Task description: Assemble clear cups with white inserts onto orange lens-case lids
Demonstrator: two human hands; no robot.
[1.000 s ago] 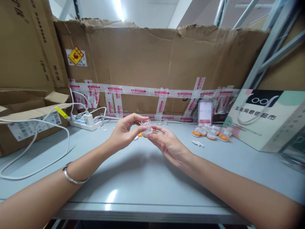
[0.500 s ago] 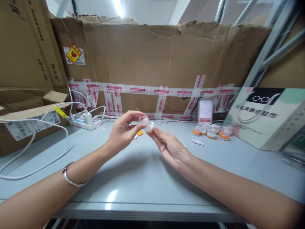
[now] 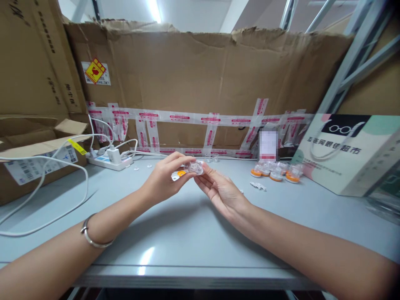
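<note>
A small clear plastic container [image 3: 195, 167] is held above the table between both hands. My left hand [image 3: 167, 177] pinches it from the left with thumb and fingers. From the right, my right hand [image 3: 222, 188] grips its other side, thumb near the top edge. The container is tilted, and its far side is hidden by fingers. Behind my left fingers lie an orange ring [image 3: 181, 173] and a white disc [image 3: 175, 177] on the table. Further right stand several clear containers with orange bases [image 3: 276, 176], with a clear-white piece [image 3: 258, 186] in front of them.
A power strip [image 3: 109, 161] with white cables sits at the left beside an open cardboard box [image 3: 37, 166]. A paper bag [image 3: 343, 158] stands at the right. A large taped cardboard sheet [image 3: 187, 79] closes off the back of the table [image 3: 175, 246].
The container has turned and tilted in my hands, so its orange and white end no longer shows. My left hand has moved slightly right and down around it.
</note>
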